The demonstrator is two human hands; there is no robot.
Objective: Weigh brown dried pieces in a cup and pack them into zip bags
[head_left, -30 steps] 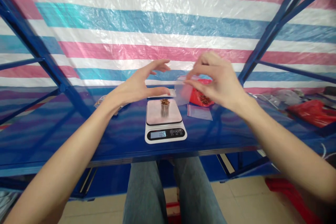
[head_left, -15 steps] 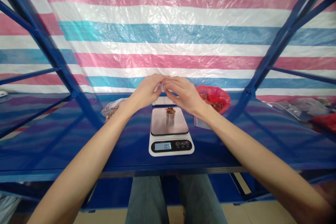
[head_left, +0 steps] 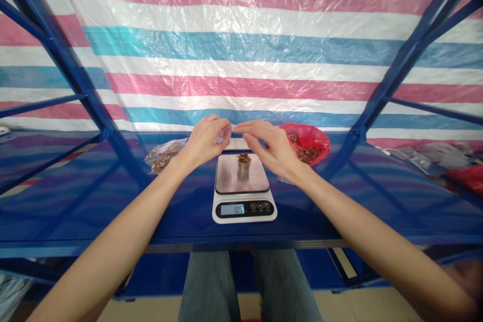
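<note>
My left hand [head_left: 209, 136] is closed around a small clear plastic bag [head_left: 223, 134], whose open mouth seems to face right. Just to its right, my right hand [head_left: 272, 145] has its fingers stretched out and thumb apart, with nothing seen in it. Below and between the hands stands a digital kitchen scale [head_left: 244, 211] reading 10.5. On its metal plate sits a small metal cup [head_left: 244, 165] heaped with brown dried pieces [head_left: 243, 158]. Behind the scale lies a white flat item [head_left: 236, 144] with faint writing, partly covered by the hands.
A clear bag of brown dried pieces [head_left: 165, 155] lies left of the scale. At right a red plastic bag [head_left: 320, 141] holds reddish-brown bits. More bags [head_left: 441, 153] lie far right. Blue frame posts [head_left: 392, 68] and a striped plastic sheet [head_left: 241, 45] close off the back.
My hands were together at the small bag; now they are apart. My right hand has let go, its fingers straightened, while the left keeps the bag, its mouth now showing.
</note>
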